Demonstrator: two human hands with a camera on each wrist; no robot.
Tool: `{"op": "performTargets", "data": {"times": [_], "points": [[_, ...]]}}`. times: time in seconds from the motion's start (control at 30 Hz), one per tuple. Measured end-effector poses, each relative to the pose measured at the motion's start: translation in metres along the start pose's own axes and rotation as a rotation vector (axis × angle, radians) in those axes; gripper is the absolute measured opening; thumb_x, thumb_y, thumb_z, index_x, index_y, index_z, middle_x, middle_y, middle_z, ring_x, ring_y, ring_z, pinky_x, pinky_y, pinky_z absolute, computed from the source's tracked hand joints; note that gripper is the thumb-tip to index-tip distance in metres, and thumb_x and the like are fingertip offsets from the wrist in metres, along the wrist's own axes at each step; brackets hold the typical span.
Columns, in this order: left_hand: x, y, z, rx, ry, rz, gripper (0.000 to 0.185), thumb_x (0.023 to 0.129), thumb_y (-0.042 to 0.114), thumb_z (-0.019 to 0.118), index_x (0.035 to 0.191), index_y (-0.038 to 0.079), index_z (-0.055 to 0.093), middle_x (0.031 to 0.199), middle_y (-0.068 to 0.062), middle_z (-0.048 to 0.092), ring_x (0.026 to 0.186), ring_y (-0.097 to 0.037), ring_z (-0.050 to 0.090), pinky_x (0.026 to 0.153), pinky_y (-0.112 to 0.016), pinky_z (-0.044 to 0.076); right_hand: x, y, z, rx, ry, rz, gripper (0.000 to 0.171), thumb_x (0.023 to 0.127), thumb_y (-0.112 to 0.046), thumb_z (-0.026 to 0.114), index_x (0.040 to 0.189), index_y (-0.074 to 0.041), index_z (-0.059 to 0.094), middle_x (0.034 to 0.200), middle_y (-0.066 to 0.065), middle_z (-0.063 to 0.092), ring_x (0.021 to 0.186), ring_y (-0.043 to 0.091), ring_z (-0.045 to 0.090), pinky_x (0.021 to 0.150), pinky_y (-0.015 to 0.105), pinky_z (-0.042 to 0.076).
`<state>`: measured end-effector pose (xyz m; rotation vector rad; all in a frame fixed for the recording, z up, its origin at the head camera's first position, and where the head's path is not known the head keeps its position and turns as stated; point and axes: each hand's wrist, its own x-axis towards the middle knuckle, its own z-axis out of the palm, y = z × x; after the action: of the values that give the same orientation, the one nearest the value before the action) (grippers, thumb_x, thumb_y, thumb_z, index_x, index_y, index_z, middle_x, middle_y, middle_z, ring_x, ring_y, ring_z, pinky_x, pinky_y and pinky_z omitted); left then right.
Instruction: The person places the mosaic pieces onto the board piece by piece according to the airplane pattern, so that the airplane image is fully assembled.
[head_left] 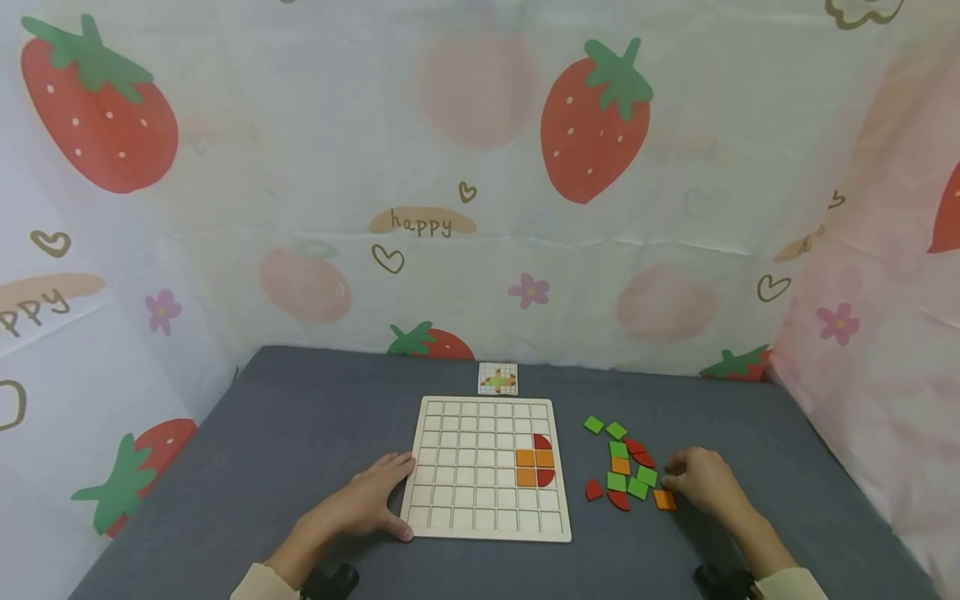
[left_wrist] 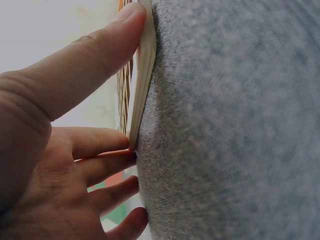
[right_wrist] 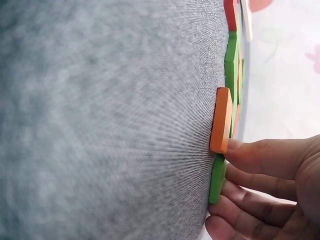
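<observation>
Three orange squares on pale gridded board.

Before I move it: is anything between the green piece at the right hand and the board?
Yes: other loose pieces, including an orange square and a red wedge, lie flat between the green piece at the right hand and the board. Nothing taller is visible there.

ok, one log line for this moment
left hand: touching board edge | right hand: at green tile, grip unclear | board: partly filled
</observation>
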<state>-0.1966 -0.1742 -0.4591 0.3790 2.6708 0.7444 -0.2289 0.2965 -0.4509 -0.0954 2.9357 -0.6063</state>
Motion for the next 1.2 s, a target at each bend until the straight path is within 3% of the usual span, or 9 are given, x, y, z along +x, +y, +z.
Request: {"op": "performTargets", "data": {"times": [0.6,1.2], "points": [[-0.0013,0.0002,-0.0004,-0.003,-0.008,0.009,0.1,0.063,0.027,0.089,0.146,-0.002,0.04,0.155,-0.019,0.037,0.146,-0.043,0.025,0.111,-0.065,0.025,-0.0043,0.0064,-0.001,0.05,-0.018,0.038,0.027,0.079,-0.011,0.077,0.099,0.007,0.072,0.091,0.016,0.074,0.083,0.028,0.068,0.069,0.041,0.055],[0.0004,-0.0009,-0.0013,0.008,0.001,0.022,0.101,0.063,0.028,0.089,0.146,-0.003,0.04,0.154,-0.02,0.037,0.146,-0.043,0.025,0.108,-0.069,0.025,-0.0027,0.0003,-0.002,0.006,-0.006,0.029,0.026,0.08,-0.012,0.076,0.099,0.006,0.073,0.094,0.017,0.073,0.086,0.031,0.068,0.072,0.044,0.055]]}}
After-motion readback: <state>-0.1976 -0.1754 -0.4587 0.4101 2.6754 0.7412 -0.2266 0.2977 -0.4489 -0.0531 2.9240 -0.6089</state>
